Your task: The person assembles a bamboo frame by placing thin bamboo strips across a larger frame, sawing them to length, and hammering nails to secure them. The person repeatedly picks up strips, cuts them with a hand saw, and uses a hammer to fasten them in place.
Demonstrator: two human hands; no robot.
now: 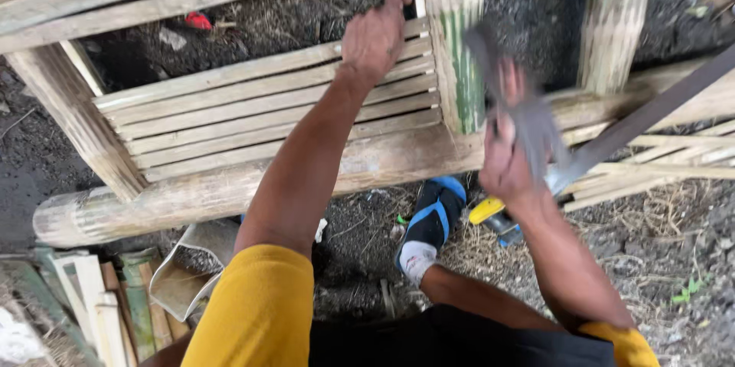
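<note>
Yellow sleeve (256,306) nearest; left hand (373,38) fingers curled over slat edge (306,80), right hand (505,156) fist around blurred hammer (528,118).

Under you is dark soil ground (674,244) strewn with dry straw, and a bamboo frame (253,183) with a slatted panel stands on it, its thick bottom pole lying along the dirt. At your lower left, a bundle of split bamboo pieces (115,298) lies on the ground beside an open pale sack (187,267). Your foot in a blue-and-black sandal (430,221) rests on the straw near the middle, with a yellow-handled tool (490,214) lying just beside it and a small red scrap (197,21) on the soil behind the slats.
</note>
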